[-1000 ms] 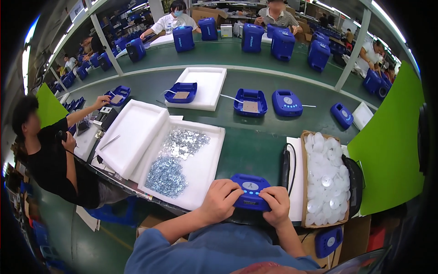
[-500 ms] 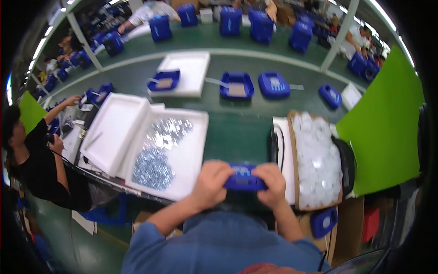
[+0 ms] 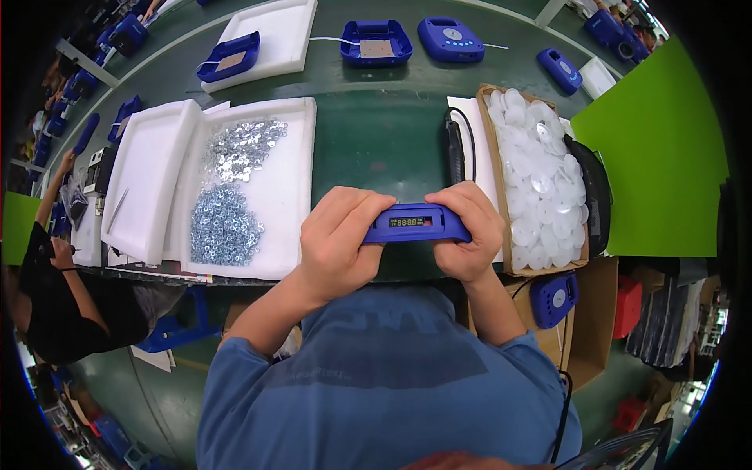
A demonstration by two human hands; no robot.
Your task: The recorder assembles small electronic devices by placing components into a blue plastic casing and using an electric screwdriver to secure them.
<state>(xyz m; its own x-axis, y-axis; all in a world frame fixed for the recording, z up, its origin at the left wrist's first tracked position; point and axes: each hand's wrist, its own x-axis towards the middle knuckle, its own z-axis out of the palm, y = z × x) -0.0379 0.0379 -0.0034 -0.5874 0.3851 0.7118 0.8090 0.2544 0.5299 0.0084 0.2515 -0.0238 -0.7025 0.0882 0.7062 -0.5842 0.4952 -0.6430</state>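
Note:
Above the near edge of the bench I hold a blue plastic device housing (image 3: 392, 235) with a small dark display in its narrow face. My left hand (image 3: 341, 239) is closed round its left end, thumb toward the top edge. My right hand (image 3: 470, 235) grips the other end the same way. The housing's underside is hidden. Left of my hands lies a white foam tray (image 3: 286, 254) bearing a heap of shiny flat washers (image 3: 243, 149) and a heap of small bluish metal nuts (image 3: 223, 227). At the right, a cardboard box (image 3: 495, 141) is full of translucent white discs (image 3: 540, 180).
Blue open shells (image 3: 376, 31) and a blue cover with buttons (image 3: 452, 39) lie farther back. A black handled tool (image 3: 454, 149) rests beside the box. A green panel (image 3: 650, 157) stands at the right. Another person (image 3: 78, 305) works at the left.
The housing has been tipped, so its display face now shows more fully and its buttons no longer show. Both hands keep their hold. My view has tilted downward.

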